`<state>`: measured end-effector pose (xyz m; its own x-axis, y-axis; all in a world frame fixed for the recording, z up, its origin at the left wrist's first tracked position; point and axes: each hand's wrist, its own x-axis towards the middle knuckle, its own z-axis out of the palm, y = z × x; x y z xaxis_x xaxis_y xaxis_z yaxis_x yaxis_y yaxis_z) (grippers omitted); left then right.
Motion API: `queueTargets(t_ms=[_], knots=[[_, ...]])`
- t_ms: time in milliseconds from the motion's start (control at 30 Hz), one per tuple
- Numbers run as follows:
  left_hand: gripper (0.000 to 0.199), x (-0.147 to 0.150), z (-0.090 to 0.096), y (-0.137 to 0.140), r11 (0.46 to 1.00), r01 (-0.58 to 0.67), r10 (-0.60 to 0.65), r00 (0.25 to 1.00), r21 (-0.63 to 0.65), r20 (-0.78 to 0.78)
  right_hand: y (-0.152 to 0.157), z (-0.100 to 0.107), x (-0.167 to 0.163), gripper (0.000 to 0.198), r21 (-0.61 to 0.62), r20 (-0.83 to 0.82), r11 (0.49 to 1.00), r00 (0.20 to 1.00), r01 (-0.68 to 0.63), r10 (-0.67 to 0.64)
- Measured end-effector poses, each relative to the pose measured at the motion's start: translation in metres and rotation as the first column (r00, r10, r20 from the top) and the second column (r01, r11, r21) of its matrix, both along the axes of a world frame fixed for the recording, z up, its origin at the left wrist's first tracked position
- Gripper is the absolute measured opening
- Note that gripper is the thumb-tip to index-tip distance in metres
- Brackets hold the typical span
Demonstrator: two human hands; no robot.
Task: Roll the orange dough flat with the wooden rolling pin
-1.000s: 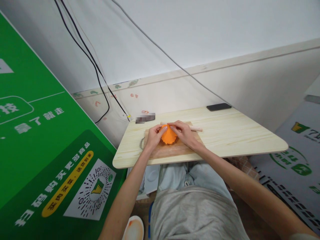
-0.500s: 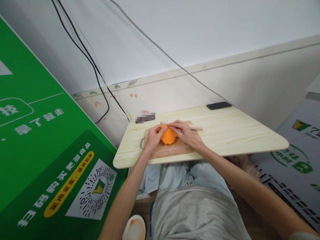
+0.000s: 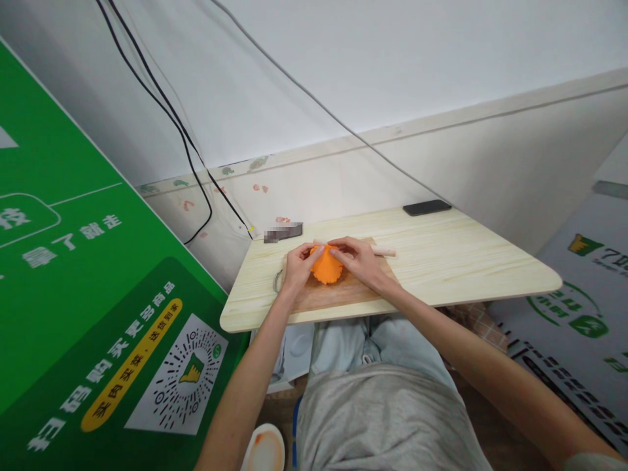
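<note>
Pinching the upper left edge of an orange piece [image 3: 326,266] between the thumb and fingers of the left hand [image 3: 298,267]
Gripping the same piece near the top, a little to the right, between the thumb and fingers of the right hand [image 3: 360,260], with both thumbs angled inward and close together
Holding the piece above the left part of a wooden board [image 3: 338,296], fanned out toward the near side, with a peaked top and a scalloped near edge; impossible to tell from here about any contact between that edge and the wood
At the left end of the board, a curved metal handle [image 3: 277,281], just beside the left wrist
Behind the hands, on the far side, a pale rod [image 3: 385,252], partly covered by the fingers and jutting out to the right
Under everything, a pale wood-grain table [image 3: 466,261] against a white wall [image 3: 441,98]
Along the far edge of the table, a dark device [image 3: 292,231] on the left, partly pixelated, and a black phone [image 3: 426,208] on the right, well apart
Below the table, near left, a white dish [image 3: 266,450] with orange stains
Farther left, a large green panel [image 3: 59,157] with white lettering
</note>
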<state>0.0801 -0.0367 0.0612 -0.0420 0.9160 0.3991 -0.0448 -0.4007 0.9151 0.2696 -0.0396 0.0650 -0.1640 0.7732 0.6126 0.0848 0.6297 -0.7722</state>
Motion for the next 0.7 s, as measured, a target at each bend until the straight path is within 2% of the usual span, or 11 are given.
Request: queueTargets(t_ms=[133, 367, 467, 567, 700], knots=[[0.045, -0.0008, -0.0012, 0.0036, 0.999, -0.031, 0.033, 0.995, -0.029, 0.090, 0.0006, -0.0011, -0.0007, 0.034, -0.008, 0.003, 1.000, 1.000, 0.016, -0.016], [0.041, -0.0026, -0.0015, 0.0026, 0.999, 0.025, -0.022, 0.996, -0.034, 0.086, 0.0005, 0.0000, 0.0021, 0.027, 0.059, 0.071, 0.997, 0.996, 0.044, -0.048], [0.039, -0.0023, -0.0015, 0.0019, 0.999, 0.040, -0.040, 0.999, -0.008, 0.024, -0.0001, -0.0005, 0.0023, 0.027, 0.080, 0.108, 0.996, 0.994, 0.027, -0.035], [0.039, -0.0026, -0.0028, 0.0038, 1.000, 0.017, -0.017, 1.000, 0.004, -0.014, 0.0006, -0.0027, 0.0010, 0.030, 0.068, 0.099, 0.997, 0.994, 0.028, -0.034], [0.040, -0.0037, -0.0046, 0.0063, 0.999, -0.035, 0.035, 0.999, -0.005, 0.033, 0.0022, -0.0054, -0.0010, 0.037, 0.021, 0.051, 0.999, 0.998, 0.034, -0.035]])
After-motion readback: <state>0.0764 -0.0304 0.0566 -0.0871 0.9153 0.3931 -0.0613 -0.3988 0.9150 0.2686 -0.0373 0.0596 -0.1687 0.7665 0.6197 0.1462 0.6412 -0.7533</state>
